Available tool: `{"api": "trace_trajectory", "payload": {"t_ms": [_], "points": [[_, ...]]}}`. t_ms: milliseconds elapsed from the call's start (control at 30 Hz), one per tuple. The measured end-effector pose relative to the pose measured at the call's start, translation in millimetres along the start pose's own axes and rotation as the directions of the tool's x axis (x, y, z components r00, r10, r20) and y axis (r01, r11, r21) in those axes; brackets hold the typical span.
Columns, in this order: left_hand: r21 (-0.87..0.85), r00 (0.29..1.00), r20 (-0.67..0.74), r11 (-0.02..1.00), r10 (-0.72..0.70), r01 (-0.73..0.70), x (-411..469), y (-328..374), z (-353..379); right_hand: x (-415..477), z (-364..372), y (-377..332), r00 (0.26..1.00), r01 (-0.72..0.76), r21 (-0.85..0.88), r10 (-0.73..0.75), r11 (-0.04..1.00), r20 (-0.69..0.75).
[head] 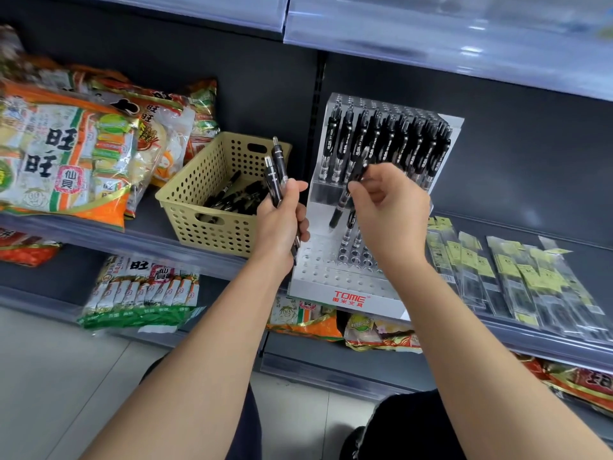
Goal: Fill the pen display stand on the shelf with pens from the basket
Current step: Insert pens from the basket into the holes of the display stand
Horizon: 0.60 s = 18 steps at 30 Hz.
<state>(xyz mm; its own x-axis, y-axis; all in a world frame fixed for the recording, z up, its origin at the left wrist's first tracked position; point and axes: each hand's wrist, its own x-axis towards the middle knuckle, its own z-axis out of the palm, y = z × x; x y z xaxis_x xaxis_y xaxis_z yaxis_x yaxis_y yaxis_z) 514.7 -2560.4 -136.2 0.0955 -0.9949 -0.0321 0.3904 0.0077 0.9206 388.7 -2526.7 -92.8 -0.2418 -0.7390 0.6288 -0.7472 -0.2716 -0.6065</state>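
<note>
A white tiered pen display stand (335, 280) marked TOME stands on the shelf. Its top tier is full of black pens (391, 144), and its lower tiers show many open holes. My right hand (388, 207) pinches one black pen (341, 207) tip-down just above the middle tier. My left hand (282, 220) grips a small bunch of black pens (277, 171) upright, between the stand and the basket. The beige perforated basket (202, 194) sits to the left of the stand and holds several more black pens (235, 197).
Snack bags (66, 151) lie piled on the shelf left of the basket. Flat clear packets with yellow labels (517, 277) lie to the right of the stand. More snack packs (139, 293) fill the shelf below. An upper shelf edge (431, 31) overhangs the stand.
</note>
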Motion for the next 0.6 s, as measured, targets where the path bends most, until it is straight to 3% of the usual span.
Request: {"api": "trace_trajectory", "payload": {"t_ms": [233, 600], "points": [[-0.006, 1.0, 0.01, 1.0, 0.007, -0.006, 0.4, 0.5, 0.1, -3.4, 3.9, 7.0, 0.995, -0.081, -0.084, 0.086, 0.993, 0.056], [0.005, 1.0, 0.012, 1.0, 0.014, -0.014, -0.7, 1.6, 2.1, -0.5, 10.1, 9.1, 0.984, -0.079, -0.216, 0.111, 0.973, 0.137]]}}
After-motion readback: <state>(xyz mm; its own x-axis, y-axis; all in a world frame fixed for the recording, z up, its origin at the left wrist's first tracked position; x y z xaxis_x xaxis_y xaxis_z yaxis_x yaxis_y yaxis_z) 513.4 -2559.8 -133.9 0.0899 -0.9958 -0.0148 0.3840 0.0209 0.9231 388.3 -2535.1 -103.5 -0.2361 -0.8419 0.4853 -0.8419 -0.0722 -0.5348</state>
